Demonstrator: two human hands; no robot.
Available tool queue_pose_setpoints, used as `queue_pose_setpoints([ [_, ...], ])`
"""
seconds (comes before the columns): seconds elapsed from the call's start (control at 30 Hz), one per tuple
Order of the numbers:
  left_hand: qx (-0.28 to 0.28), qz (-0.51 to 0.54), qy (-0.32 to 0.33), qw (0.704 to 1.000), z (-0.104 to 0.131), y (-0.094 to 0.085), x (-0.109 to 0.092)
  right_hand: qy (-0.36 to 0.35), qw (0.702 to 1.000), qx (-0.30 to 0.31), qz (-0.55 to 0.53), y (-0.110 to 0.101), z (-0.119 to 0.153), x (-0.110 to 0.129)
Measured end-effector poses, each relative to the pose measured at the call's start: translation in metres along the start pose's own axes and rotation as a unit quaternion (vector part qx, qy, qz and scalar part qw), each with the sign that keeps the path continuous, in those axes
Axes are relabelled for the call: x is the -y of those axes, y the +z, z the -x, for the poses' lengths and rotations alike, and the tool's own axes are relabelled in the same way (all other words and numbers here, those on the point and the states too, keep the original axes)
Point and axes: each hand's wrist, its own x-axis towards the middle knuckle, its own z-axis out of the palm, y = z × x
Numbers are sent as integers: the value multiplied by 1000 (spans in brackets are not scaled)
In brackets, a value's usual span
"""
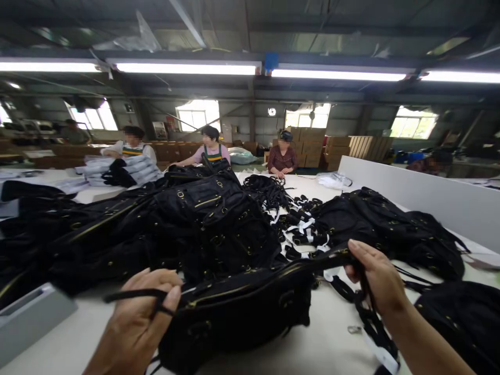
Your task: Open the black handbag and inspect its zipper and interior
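A black bag [242, 315] with a gold zip along its top hangs between my two hands, just above the white table. My left hand [136, 320] is closed on a thin black strap at the bag's left end; the strap's tip sticks out to the left. At the other side, my right hand [377, 276] pinches a black strap [332, 259] that runs up from the bag's right end. More strap hangs below that hand. Close by on the table lie black rolled straps with white wraps [300, 229] and a small metal clip [354, 329].
Black bags are heaped on the left [219, 219] and right [383, 224]. A grey box [35, 323] stands at the left front, and a low white partition [422, 192] bounds the right. Several people sit across the white table [324, 307], one with hands on it [283, 173].
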Motion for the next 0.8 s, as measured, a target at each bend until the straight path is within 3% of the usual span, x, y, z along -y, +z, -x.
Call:
queue_pose_setpoints([
  [0.07,86,32,14,996,12,10,-17,7,997,-61,40,-17,-15,-21],
  [0.1,121,61,-9,991,19,15,-22,11,994,-83,67,-25,-21,-29],
  [0.2,132,124,-112,977,38,27,-28,-7,975,-152,161,-38,-23,-42],
  [0.23,116,125,-131,977,41,29,-27,-54,960,-178,208,-35,-16,-42],
  [0.3,80,114,-158,977,41,32,-26,-226,906,-191,303,-17,10,-35],
  [0.37,63,103,-173,977,37,36,-23,-428,830,-88,346,14,45,-25],
  [0.4,58,101,-176,977,35,38,-22,-498,799,20,336,31,62,-22],
  [0.43,51,100,-180,977,34,40,-21,-552,748,127,346,48,77,-20],
  [0.47,45,98,-187,976,34,42,-19,-580,702,196,363,63,90,-20],
  [0.53,36,97,-214,971,36,45,-16,-542,706,251,381,87,103,-25],
  [0.63,36,108,-259,959,43,45,-11,-426,771,246,404,105,101,-38],
  [0.8,32,153,-290,944,44,45,-13,-386,751,269,463,112,92,-50],
])
